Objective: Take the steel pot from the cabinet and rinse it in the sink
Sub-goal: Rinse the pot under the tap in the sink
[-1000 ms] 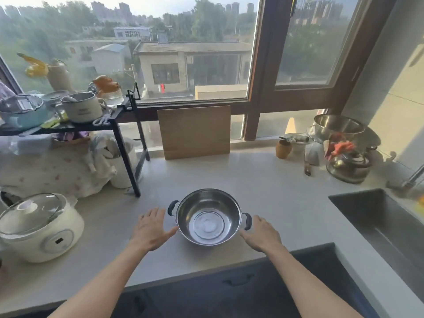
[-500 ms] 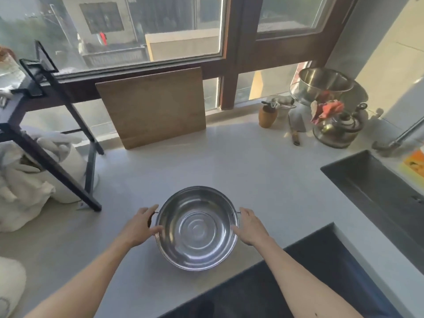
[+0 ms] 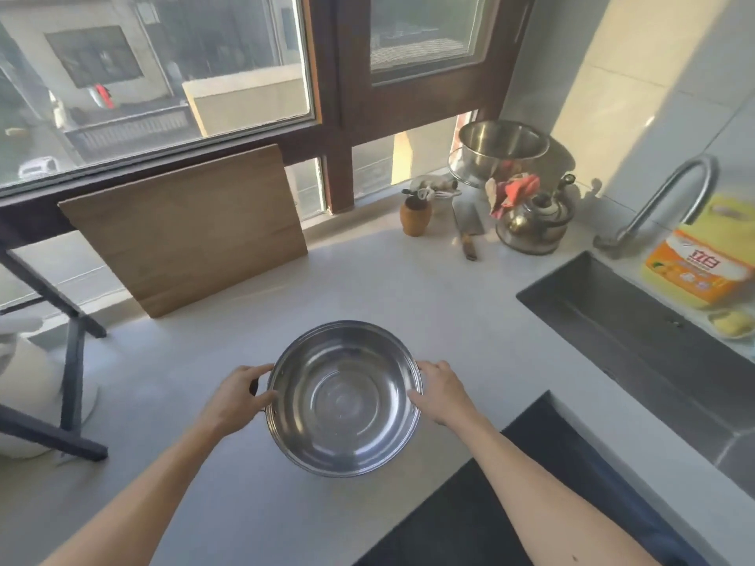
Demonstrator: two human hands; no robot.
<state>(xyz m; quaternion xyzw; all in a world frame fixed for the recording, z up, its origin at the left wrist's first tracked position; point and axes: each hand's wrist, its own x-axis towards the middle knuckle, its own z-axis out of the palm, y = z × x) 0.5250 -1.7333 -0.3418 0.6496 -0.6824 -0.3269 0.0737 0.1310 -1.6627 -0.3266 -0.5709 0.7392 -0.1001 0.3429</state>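
Far left: a black rack [image 3: 73,361] stands on the desk [image 3: 408,288], with a white object [image 3: 24,386], partly cut off by the frame, beneath it. A wooden board [image 3: 184,230] leans upright against the window frame [image 3: 339,128] at the back of the desk.

Centre, near the front edge of the desk: the pot [image 3: 343,398], mouth up, inside bare and shiny. Whether its base rests on the desk or is just clear of it cannot be told. The left hand [image 3: 237,396] is clamped on the pot's left side, thumb at the rim, fingers curled over a dark handle. The right hand [image 3: 443,392] grips the opposite side, fingers wrapped at the rim; the handle there is hidden. Both forearms reach in from the lower edge.

Right of centre, back of the desk: a small brown jar [image 3: 415,216], a knife [image 3: 467,234] lying flat, a kettle [image 3: 535,222] with a red cloth [image 3: 514,189] draped on it, and a steel bowl [image 3: 502,145] behind, near the wall.

Far right: the sink [image 3: 637,332], sunk in the desk, well apart from the pot. A curved tap [image 3: 666,198] rises behind it. An orange and yellow pack [image 3: 694,267] lies beside the sink's far edge, with a yellow item in a small dish [image 3: 731,324] just beside it.
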